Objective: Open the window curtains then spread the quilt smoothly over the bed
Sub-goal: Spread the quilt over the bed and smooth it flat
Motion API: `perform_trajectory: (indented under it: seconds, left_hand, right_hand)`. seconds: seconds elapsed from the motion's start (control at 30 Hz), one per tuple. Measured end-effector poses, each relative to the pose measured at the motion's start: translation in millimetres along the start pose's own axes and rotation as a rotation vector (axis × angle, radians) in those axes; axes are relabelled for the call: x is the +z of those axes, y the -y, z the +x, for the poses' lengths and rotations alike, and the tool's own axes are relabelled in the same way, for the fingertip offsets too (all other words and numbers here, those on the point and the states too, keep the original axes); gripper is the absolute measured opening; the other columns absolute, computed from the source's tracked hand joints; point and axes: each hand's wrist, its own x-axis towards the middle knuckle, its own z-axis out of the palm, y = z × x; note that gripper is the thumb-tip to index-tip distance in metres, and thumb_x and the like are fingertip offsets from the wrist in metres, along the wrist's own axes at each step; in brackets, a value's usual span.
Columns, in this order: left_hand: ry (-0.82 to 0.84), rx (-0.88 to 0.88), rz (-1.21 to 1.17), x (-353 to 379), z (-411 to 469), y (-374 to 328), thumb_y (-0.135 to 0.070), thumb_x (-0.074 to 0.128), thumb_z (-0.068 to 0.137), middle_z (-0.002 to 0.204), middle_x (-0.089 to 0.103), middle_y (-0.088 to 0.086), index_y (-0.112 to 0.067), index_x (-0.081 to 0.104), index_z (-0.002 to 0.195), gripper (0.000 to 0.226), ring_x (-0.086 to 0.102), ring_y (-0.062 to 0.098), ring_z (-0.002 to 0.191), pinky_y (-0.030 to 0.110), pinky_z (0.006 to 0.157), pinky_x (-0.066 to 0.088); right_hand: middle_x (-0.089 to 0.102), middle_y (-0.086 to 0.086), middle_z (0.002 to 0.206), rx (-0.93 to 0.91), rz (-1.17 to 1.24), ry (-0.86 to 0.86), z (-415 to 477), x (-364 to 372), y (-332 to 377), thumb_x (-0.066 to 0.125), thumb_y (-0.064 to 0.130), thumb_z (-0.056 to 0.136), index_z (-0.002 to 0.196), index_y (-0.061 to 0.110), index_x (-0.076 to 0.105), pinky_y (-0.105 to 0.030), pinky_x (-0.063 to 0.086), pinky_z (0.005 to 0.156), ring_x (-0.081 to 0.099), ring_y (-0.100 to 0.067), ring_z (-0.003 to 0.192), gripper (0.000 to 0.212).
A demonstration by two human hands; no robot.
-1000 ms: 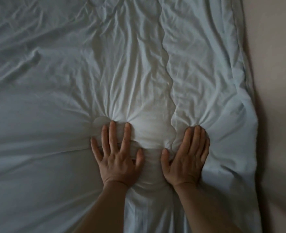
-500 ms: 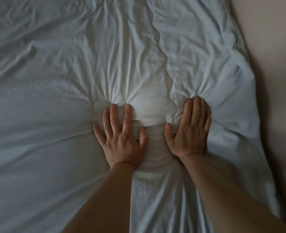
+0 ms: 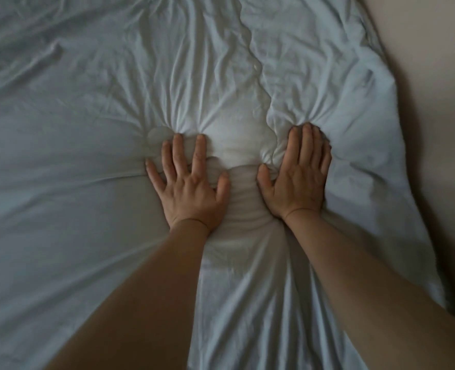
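A pale blue-white quilt [image 3: 74, 161] covers the bed and fills most of the view, creased in long folds that fan out from my fingertips. My left hand [image 3: 189, 182] lies flat on it with fingers spread and straight, pressing down. My right hand [image 3: 298, 174] presses flat beside it, fingers together. Between the two hands the cloth bunches into a raised ridge. A wavy seam runs up the quilt from near my right hand. The curtains are out of view.
The quilt's right edge [image 3: 408, 209] hangs off the bed beside a beige wall or floor surface [image 3: 440, 129]. More creased quilt stretches to the far left and top.
Both hands have slid forward across the quilt, pushing the bunched cloth and creases ahead. My arms are stretched out further into view.
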Motion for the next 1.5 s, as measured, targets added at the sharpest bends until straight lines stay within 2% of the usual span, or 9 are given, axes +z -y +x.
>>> perform_trajectory:
  seconds: [0.2,0.37,0.57,0.7,0.77,0.87,0.93,1.13,1.5]
  left_hand:
    - [0.219,0.163,-0.055,-15.2,-44.9,19.0,-0.061,0.026,0.079,0.159,-0.015,-0.004,-0.039,-0.008,0.149,0.081,-0.018,0.014,0.145,0.044,0.117,-0.014]
    - [0.33,0.095,-0.064,-23.5,-123.8,22.5,-0.059,0.033,0.09,0.158,-0.017,-0.005,-0.039,-0.008,0.149,0.074,-0.019,0.014,0.145,0.045,0.117,-0.012]
    - [0.416,0.054,-0.115,-44.1,-210.2,5.0,-0.059,0.039,0.088,0.158,-0.018,-0.004,-0.039,-0.006,0.149,0.078,-0.019,0.015,0.145,0.043,0.117,-0.011]
    - [0.331,-0.014,-0.092,-45.8,-266.2,12.5,-0.069,0.016,0.069,0.159,-0.015,0.001,-0.039,-0.01,0.149,0.089,-0.016,0.02,0.146,0.044,0.117,-0.01]
    - [0.27,-0.091,-0.105,-43.2,-297.4,16.2,-0.068,0.009,0.065,0.16,-0.012,0.004,-0.038,-0.011,0.149,0.091,-0.014,0.022,0.146,0.046,0.116,-0.011]
    - [0.215,-0.163,-0.076,-39.1,-331.4,29.2,-0.071,0.005,0.071,0.16,-0.011,0.003,-0.039,-0.009,0.148,0.085,-0.014,0.021,0.146,0.049,0.115,-0.014]
    - [0.225,-0.145,-0.012,-32.5,-344.0,36.1,-0.071,0.004,0.073,0.16,-0.013,0.001,-0.041,-0.008,0.148,0.081,-0.015,0.021,0.146,0.05,0.114,-0.014]
    - [0.137,-0.133,0.076,-4.0,-347.1,33.7,-0.064,0.03,0.082,0.159,0.013,0.011,-0.033,0.018,0.15,0.076,0.006,0.029,0.146,0.056,0.113,-0.005]
    - [0.093,-0.156,0.071,2.6,-347.0,34.4,-0.062,0.036,0.076,0.158,0.015,0.008,-0.034,0.022,0.149,0.08,0.01,0.029,0.146,0.06,0.114,0.001]
  right_hand:
    - [0.034,-0.022,0.148,-0.025,-0.035,-0.017,-2.3,-6.1,0.6,0.036,0.054,0.084,0.141,0.0,0.035,-0.049,0.015,0.117,0.027,-0.035,0.139,0.079]
    - [0.044,-0.024,0.141,-0.041,-0.069,0.086,-54.3,-27.6,1.7,0.034,0.042,0.087,0.135,-0.001,0.046,-0.05,0.026,0.113,0.039,-0.038,0.133,0.066]
    - [0.042,-0.018,0.145,-0.053,-0.253,0.217,-148.7,-84.5,-118.5,0.028,0.04,0.083,0.137,0.006,0.046,-0.048,0.023,0.113,0.037,-0.032,0.136,0.067]
    - [0.04,-0.03,0.143,0.054,-0.268,0.113,-196.7,-112.4,-137.6,0.037,0.02,0.082,0.133,-0.011,0.044,-0.053,0.031,0.11,0.038,-0.043,0.133,0.061]
    - [0.04,-0.026,0.145,-0.053,-0.155,0.048,-230.9,-115.3,-98.8,0.045,0.014,0.083,0.135,-0.009,0.044,-0.054,0.03,0.111,0.038,-0.042,0.135,0.057]
    - [0.041,-0.019,0.147,-0.263,-0.008,0.16,-285.7,-110.6,-37.3,0.048,0.03,0.085,0.138,0.001,0.046,-0.052,0.024,0.113,0.034,-0.032,0.14,0.06]
    - [0.037,-0.014,0.151,-0.234,-0.051,0.233,-301.6,-105.8,-38.1,0.045,0.042,0.085,0.142,0.008,0.042,-0.053,0.017,0.115,0.03,-0.026,0.142,0.066]
    - [0.028,-0.011,0.155,-0.107,-0.06,0.19,-302.0,-85.9,-91.4,0.039,0.051,0.083,0.146,0.014,0.035,-0.051,0.008,0.117,0.024,-0.028,0.144,0.073]
    - [0.032,-0.017,0.152,-0.143,0.045,0.109,-303.9,-77.0,-95.6,0.038,0.041,0.08,0.143,0.008,0.04,-0.051,0.008,0.117,0.025,-0.032,0.143,0.072]
